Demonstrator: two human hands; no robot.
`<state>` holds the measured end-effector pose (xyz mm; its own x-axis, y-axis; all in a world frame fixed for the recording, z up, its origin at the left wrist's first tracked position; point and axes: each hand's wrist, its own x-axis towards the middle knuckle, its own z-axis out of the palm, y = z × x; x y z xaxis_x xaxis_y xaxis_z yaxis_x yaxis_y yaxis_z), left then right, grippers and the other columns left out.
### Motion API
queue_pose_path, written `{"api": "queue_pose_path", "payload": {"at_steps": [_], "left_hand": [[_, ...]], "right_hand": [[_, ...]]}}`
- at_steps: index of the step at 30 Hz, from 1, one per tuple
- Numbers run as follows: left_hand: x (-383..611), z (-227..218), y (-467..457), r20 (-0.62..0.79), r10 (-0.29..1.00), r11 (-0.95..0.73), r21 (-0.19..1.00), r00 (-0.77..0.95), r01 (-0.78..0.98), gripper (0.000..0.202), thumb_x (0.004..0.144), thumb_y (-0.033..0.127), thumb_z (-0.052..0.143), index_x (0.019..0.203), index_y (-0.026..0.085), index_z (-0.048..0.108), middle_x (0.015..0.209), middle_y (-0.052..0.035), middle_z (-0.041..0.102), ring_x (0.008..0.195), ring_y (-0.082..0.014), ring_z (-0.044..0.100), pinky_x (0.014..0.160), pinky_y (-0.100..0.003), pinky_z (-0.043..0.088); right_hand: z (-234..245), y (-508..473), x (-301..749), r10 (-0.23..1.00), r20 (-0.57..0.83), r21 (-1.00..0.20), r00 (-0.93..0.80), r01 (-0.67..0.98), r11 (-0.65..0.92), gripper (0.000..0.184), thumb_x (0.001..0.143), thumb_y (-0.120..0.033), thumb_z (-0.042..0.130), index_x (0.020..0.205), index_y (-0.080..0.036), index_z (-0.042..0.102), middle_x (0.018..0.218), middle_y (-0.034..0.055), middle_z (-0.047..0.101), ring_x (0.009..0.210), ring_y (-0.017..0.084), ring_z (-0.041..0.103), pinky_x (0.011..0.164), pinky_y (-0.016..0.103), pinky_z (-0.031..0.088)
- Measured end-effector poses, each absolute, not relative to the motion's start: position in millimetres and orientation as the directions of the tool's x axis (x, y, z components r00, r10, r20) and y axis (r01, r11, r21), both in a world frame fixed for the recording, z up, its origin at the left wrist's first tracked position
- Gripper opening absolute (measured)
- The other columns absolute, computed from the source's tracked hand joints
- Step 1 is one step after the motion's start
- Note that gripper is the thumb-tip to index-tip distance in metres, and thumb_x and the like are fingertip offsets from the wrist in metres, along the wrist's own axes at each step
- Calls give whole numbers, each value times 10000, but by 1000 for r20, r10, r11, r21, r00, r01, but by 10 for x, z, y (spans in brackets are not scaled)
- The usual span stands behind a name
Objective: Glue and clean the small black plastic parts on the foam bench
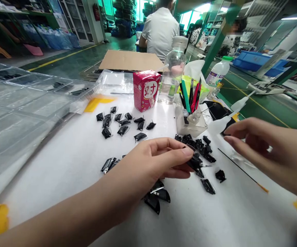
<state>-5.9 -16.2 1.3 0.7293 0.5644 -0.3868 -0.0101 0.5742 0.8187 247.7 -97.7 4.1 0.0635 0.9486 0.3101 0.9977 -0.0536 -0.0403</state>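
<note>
My left hand (163, 156) reaches across the middle of the white table, thumb and fingers closed on a small black plastic part (190, 147), mostly hidden by the fingertips. Just beyond those fingertips lies a pile of black parts (202, 149), with a loose black piece (220, 175) to its right. To the right, my right hand (263, 151) hovers with thumb and forefinger pinched together. Whatever sits between them is too small to make out. Dark fan-shaped pieces (153, 202) lie under my left wrist. Several black parts with thin clear edges (123, 130) are spread farther back.
A clear compartment tray (42, 99) fills the left side. Behind the parts stand a red drink carton (146, 91), a clear bottle (172, 75) and a tool holder (192, 125) with tweezers. A thin black stick (243, 169) lies at right. A person in white (161, 31) sits ahead.
</note>
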Motion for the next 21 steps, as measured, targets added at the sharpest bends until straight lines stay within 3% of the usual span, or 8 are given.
{"api": "queue_pose_path", "payload": {"at_steps": [3, 6, 9, 14, 18, 21], "left_hand": [[-30, 25, -192, -400, 584, 604, 796, 707, -48, 183, 891, 346, 746, 890, 166, 715, 912, -4, 761, 845, -96, 734, 800, -166, 571], [-19, 45, -199, -421, 568, 677, 728, 707, -111, 128, 921, 290, 712, 906, 165, 687, 957, -24, 780, 832, -115, 755, 780, -203, 610], [-26, 61, -206, -391, 593, 600, 798, 704, -63, 164, 863, 289, 785, 921, 185, 672, 928, 4, 783, 820, -96, 745, 767, -165, 596], [-35, 65, -287, -138, 751, 176, 984, 645, 6, 127, 827, 240, 801, 912, 232, 708, 874, 76, 752, 789, -50, 696, 675, -78, 518], [-62, 34, -317, 21, 780, -92, 992, 626, 82, 119, 841, 208, 769, 912, 252, 683, 896, 96, 763, 831, -67, 725, 722, -107, 520], [-97, 19, -302, 135, 757, -280, 951, 639, 129, 118, 871, 175, 729, 914, 256, 655, 882, 98, 771, 833, -76, 741, 762, -126, 529]], "right_hand": [[-40, -895, 2665, 970, -103, 243, 219, 951, -189, 152, 945, -324, 485, 920, -279, 628, 698, 9, 668, 554, 212, 608, 496, 313, 361], [-136, -828, 2660, 949, -213, 301, 233, 940, -163, 124, 896, -212, 494, 800, -253, 561, 681, 17, 659, 591, 233, 609, 501, 313, 306], [-196, -798, 2595, 949, -203, 337, 242, 927, -165, 124, 878, -195, 463, 770, -247, 497, 688, 22, 651, 598, 236, 601, 503, 314, 264], [-190, -804, 2586, 971, -92, 339, 222, 924, -179, 147, 866, -293, 475, 726, -250, 481, 717, 3, 644, 601, 212, 606, 483, 304, 284], [-116, -868, 2587, 968, 107, 344, 229, 904, -252, 207, 843, -415, 499, 736, -270, 397, 561, -27, 550, 486, 217, 548, 440, 298, 250], [-48, -922, 2558, 972, 172, 275, 157, 940, -201, 181, 899, -378, 484, 805, -276, 368, 572, -17, 578, 476, 226, 570, 456, 297, 257]]}}
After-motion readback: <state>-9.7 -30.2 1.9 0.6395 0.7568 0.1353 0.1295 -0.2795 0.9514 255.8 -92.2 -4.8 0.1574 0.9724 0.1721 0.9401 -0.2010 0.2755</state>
